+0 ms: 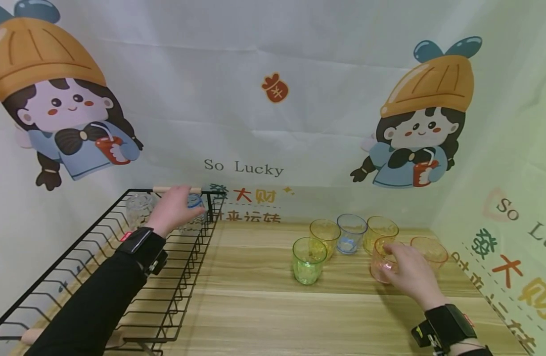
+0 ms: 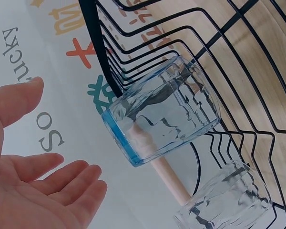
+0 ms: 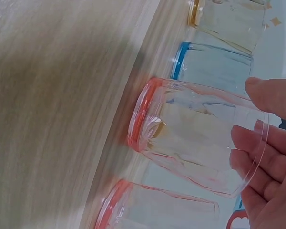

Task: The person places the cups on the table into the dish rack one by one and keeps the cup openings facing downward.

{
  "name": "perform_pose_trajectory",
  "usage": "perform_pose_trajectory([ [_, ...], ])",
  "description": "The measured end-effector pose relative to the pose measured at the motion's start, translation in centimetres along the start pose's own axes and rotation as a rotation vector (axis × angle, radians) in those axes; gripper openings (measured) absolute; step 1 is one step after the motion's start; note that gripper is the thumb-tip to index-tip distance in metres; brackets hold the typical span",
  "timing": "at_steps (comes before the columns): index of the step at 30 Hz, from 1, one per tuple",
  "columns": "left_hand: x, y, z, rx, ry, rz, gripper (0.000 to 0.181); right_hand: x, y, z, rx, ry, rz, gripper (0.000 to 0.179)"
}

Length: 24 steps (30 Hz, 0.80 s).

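Observation:
In the head view my left hand (image 1: 174,210) is over the far end of the black wire rack. Its fingers are spread apart and hold nothing in the left wrist view, beside a blue-based drinking glass (image 2: 167,112). A clear glass (image 2: 229,198) sits near that one in the rack. On the wooden table my right hand (image 1: 413,272) grips a pink glass (image 3: 195,138) near its rim. The thumb lies at one side, and the fingertips show through the wall. A second pink glass (image 1: 430,251) is partly behind this hand.
Left of the held glass stand a green glass (image 1: 309,264), two yellow glasses, one nearer the left (image 1: 325,235), and a blue glass (image 1: 350,232). The rack (image 1: 181,291) runs along the table's left side. A printed cloth (image 1: 273,133) hangs behind.

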<state>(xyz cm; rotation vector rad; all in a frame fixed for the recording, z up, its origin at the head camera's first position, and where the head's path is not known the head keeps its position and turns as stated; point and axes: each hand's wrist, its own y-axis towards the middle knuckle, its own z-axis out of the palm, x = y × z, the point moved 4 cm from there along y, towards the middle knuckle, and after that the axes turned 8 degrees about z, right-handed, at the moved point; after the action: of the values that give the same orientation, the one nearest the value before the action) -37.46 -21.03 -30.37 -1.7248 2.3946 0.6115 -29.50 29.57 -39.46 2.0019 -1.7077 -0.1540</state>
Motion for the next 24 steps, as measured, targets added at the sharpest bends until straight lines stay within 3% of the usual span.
perform_pose_trajectory([
  [10,-0.5,-0.4,-0.3,0.013,0.004,0.015,0.072,0.1,0.4,0.1,-0.003,-0.023,-0.01,0.034],
  [14,0.2,-0.1,0.2,-0.004,-0.024,0.041,0.076,0.0,0.6,0.3,-0.005,-0.047,-0.02,0.028],
  [15,1.3,0.3,0.8,-0.026,-0.034,0.072,0.077,0.0,0.6,0.3,-0.003,-0.051,-0.022,0.027],
  [18,1.6,0.4,1.2,-0.031,-0.067,0.103,0.079,-0.1,0.7,0.4,0.005,-0.059,-0.023,0.026],
  [21,0.8,0.0,0.9,-0.023,-0.088,0.114,0.075,0.0,0.6,0.5,0.002,-0.067,-0.022,0.025],
  [22,-0.4,-0.5,0.3,0.0,-0.087,0.091,0.074,0.0,0.6,0.5,-0.001,-0.071,-0.022,0.024],
  [24,-1.2,-0.9,0.0,0.011,-0.074,0.092,0.072,0.0,0.5,0.5,-0.009,-0.08,-0.023,0.023],
])
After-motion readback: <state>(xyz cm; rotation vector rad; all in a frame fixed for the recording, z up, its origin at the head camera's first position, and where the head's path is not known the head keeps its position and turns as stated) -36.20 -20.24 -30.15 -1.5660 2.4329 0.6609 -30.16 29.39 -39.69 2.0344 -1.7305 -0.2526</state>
